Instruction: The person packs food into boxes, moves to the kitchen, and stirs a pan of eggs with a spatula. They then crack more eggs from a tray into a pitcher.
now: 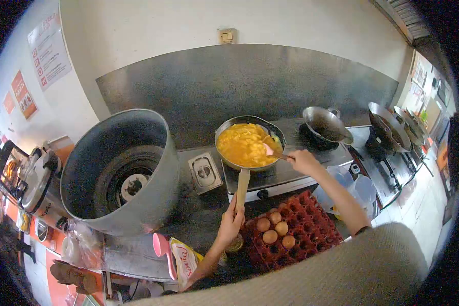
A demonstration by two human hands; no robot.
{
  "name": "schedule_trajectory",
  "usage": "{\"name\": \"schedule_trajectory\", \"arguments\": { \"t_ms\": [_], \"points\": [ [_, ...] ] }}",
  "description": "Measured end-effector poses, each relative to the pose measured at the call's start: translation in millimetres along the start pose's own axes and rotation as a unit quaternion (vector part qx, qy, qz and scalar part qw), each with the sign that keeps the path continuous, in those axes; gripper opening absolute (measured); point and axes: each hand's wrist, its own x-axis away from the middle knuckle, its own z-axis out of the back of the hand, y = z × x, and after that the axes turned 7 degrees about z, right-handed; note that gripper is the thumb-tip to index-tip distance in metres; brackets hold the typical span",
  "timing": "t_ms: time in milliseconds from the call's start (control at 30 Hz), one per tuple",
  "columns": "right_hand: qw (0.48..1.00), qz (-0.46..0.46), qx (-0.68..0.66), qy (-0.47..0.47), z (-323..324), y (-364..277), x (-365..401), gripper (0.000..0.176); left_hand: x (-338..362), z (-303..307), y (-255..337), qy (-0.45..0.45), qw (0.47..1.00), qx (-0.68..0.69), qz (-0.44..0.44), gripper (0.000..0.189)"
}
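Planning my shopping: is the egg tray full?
The tray is mostly empty: it holds just a small cluster of eggs; the rest is bare.

On the wall to your left, you can read the letters G, R, O and W down the edge of a white poster (49, 51), while the brand on your rice cooker (53, 199) and the red lettering on your yellow-and-white packet (184, 260) are too unclear to read.

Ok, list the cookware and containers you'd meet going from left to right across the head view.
Lidded cooker → big grey drum → small steel container → frying pan → first wok → second wok.
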Motion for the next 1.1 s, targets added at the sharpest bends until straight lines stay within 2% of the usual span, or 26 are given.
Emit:
{"name": "schedule_trajectory", "arguments": {
  "t_ms": [100, 200, 300, 400, 500, 533, 633, 733, 833, 933, 1033, 1100],
  "points": [
    [0.999, 0.03, -0.027, -0.015, -9, -5, -4, 0.026, 2, 2, 4, 0.0, 1.0, -0.007, -0.001, 0.053],
    [0.999, 0.025, -0.038, 0.008, 3, -34, -8, 0.023, 1, 3, 4, -0.004, 1.0, -0.009, -0.008, 0.053],
    [0.998, 0.051, 0.003, 0.026, 11, -73, -5, 0.022, 3, 2, 7, -0.004, 1.0, 0.0, -0.013, 0.053],
    [0.993, 0.09, 0.074, 0.013, -12, -86, -1, 0.024, 3, 3, 9, 0.002, 1.0, -0.005, -0.014, 0.053],
    [0.981, 0.086, 0.17, 0.035, -48, -68, -14, 0.023, 1, 3, 3, 0.006, 1.0, -0.011, -0.012, 0.053],
    [0.981, 0.088, 0.163, 0.048, -46, -64, -17, 0.021, 1, 3, 3, 0.011, 1.0, -0.021, -0.008, 0.053],
    [0.969, 0.05, 0.242, 0.002, -25, -62, -32, 0.02, 0, 4, 3, 0.012, 1.0, -0.014, 0.0, 0.053],
    [0.963, 0.086, 0.247, 0.072, 2, -46, -35, 0.018, -1, 5, -1, 0.011, 1.0, -0.008, -0.006, 0.054],
    [0.952, 0.083, 0.265, 0.128, 26, -29, -36, 0.017, -1, 3, 1, 0.009, 1.0, 0.01, -0.004, 0.054],
    [0.941, 0.042, 0.308, 0.135, 19, 17, -51, 0.013, -1, 4, -5, 0.005, 1.0, 0.017, -0.012, 0.055],
    [0.95, 0.015, 0.289, 0.118, 10, 48, -60, 0.015, -3, 5, -12, -0.003, 1.0, 0.013, -0.005, 0.055],
    [0.977, -0.007, 0.198, 0.08, 3, 56, -65, 0.02, -4, 6, -7, -0.005, 1.0, 0.013, 0.006, 0.055]
  ]
}}
